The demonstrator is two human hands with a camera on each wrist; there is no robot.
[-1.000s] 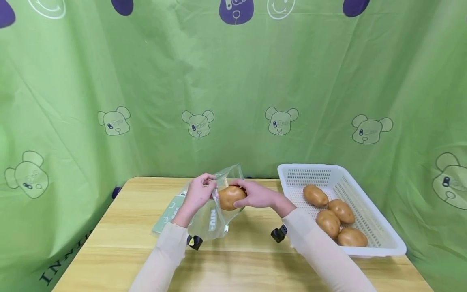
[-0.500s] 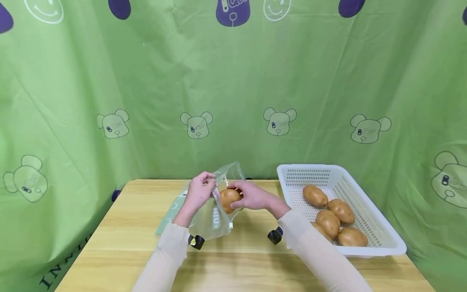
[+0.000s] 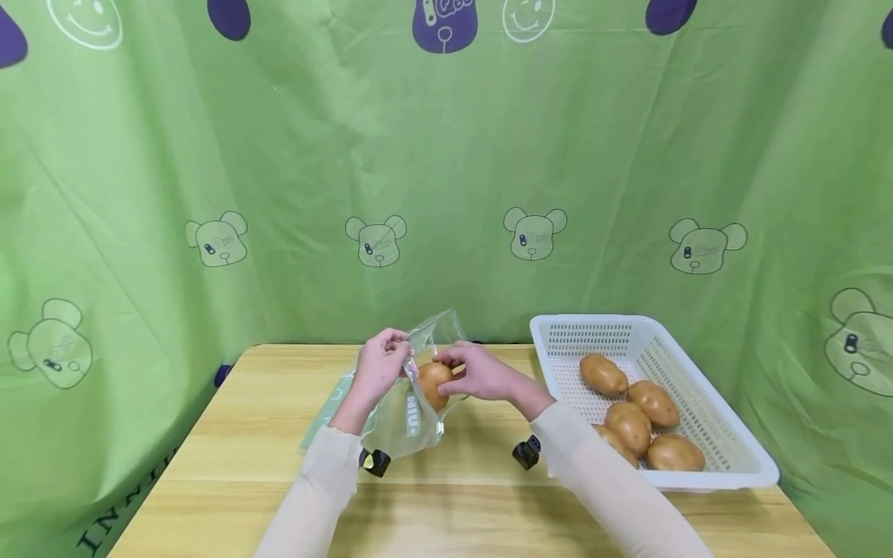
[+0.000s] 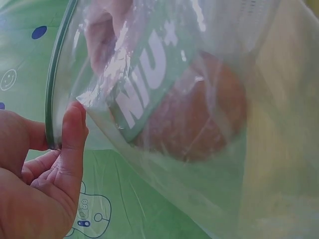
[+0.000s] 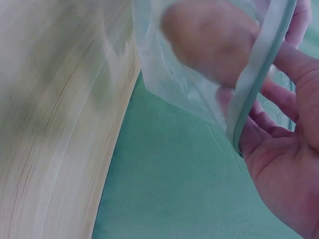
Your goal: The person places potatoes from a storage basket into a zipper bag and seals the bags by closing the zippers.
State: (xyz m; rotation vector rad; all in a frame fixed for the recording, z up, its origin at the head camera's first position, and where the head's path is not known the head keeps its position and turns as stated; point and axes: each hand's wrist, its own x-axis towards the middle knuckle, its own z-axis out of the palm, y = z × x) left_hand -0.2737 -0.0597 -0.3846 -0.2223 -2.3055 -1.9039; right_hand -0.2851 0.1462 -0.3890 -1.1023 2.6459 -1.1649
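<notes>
Thumb and fingers of the left hand [image 3: 380,364] are pinching the lip of a clear bag [image 3: 420,434], and that lip is standing apart, so the opening is done! Over on the other side, the right hand [image 3: 483,373] is curling its thumb and fingertips round one end of a potato [image 3: 432,385]; how firmly, nobody can tell. That potato is sitting inside the bag's mouth, showing through the film in both wrist views. So placing is looking nearly complete, with only letting go remaining. No second potato is showing in there. Further out, five more potatoes [image 3: 653,404] are lying unbagged in the white basket [image 3: 725,480], which is resting on the wooden table [image 3: 230,434].
</notes>
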